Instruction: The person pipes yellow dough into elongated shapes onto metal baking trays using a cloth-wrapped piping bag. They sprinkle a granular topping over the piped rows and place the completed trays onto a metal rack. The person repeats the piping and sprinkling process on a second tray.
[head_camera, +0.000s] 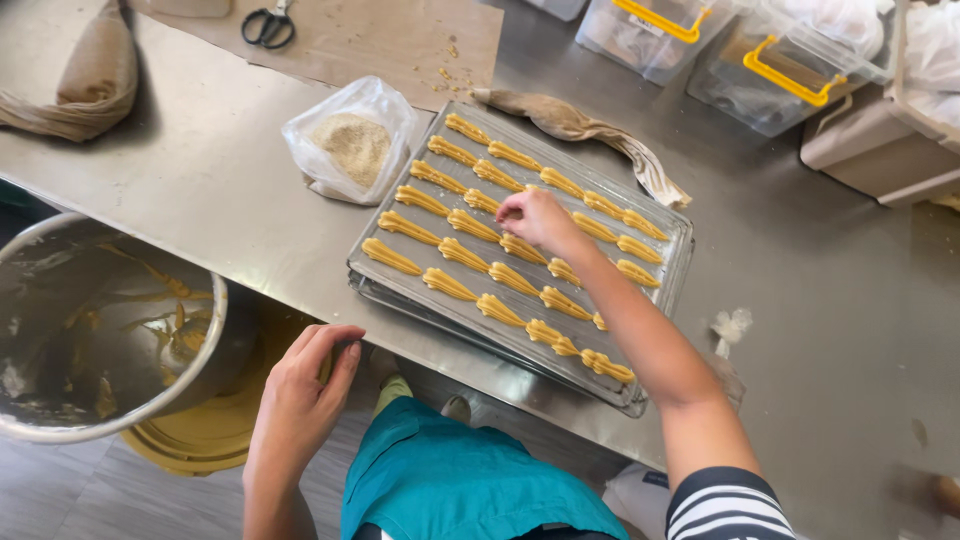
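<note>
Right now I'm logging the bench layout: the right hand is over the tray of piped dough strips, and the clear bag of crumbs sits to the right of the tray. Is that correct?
Not quite. The head view shows the clear bag of crumbs to the left of the tray, at its upper left corner, not on the right. The rest holds: the right hand is over the piped dough strips.

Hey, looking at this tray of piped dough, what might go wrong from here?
The right hand reaches over the closely spaced rows of piped yellow dough strips, so the forearm may smear those nearest the body. The stacked metal baking trays sit close to the steel table's front edge and might get knocked off. The open clear bag of crumbs beside them might tip and spill.
</note>
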